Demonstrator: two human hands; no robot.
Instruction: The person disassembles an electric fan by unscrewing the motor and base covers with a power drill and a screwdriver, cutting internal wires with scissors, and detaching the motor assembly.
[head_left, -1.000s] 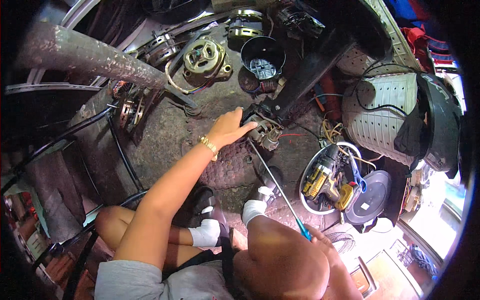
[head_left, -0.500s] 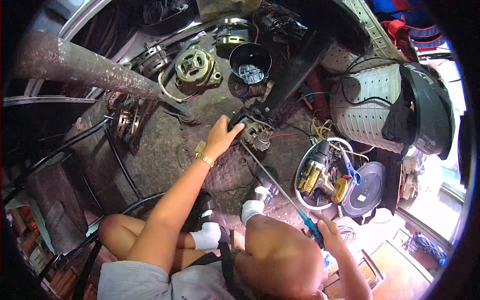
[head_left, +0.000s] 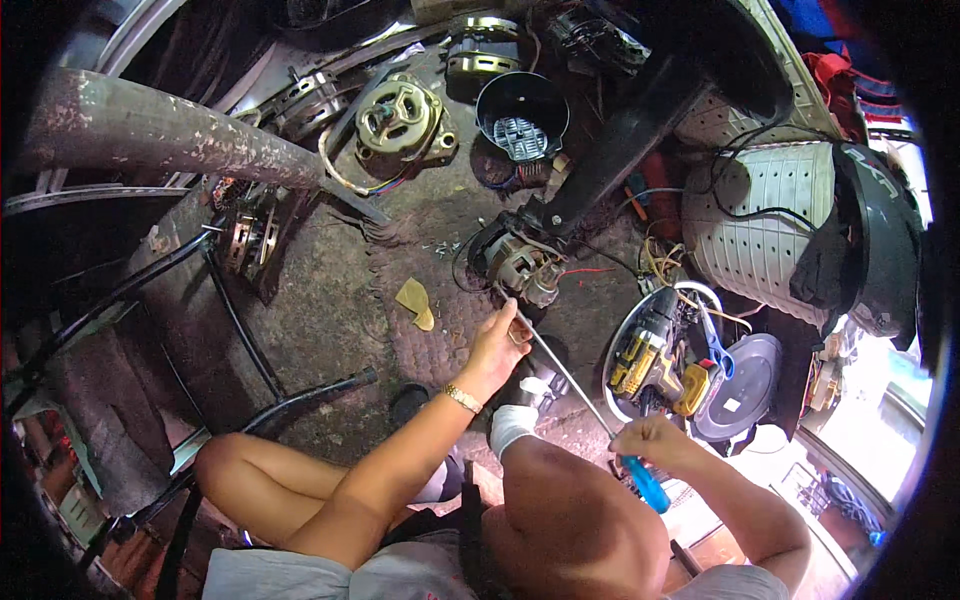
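A long screwdriver (head_left: 572, 378) with a blue handle slants across in front of my right knee. My right hand (head_left: 655, 441) is closed round its handle end, part of the blue grip showing below the fingers. Close to the tip, my left hand (head_left: 500, 345) pinches the shaft. The tip end meets the near side of a small electric motor (head_left: 522, 268) with a red wire, on the floor beside a black stand. Whether the tip sits in a screw is hidden by my fingers.
A white basin (head_left: 612, 392) on the right holds a yellow-black drill (head_left: 645, 360) and blue-handled scissors (head_left: 718, 350). Motors (head_left: 400, 120) and a black cup-shaped housing (head_left: 522, 110) stand at the back. A thick pipe (head_left: 180, 135) crosses the upper left; a yellow scrap (head_left: 414, 302) lies mid-floor.
My left hand has left the motor's side and moved nearer to me, onto the screwdriver shaft. My right hand has shifted up the handle, with its forearm swung outward. The view has shifted slightly.
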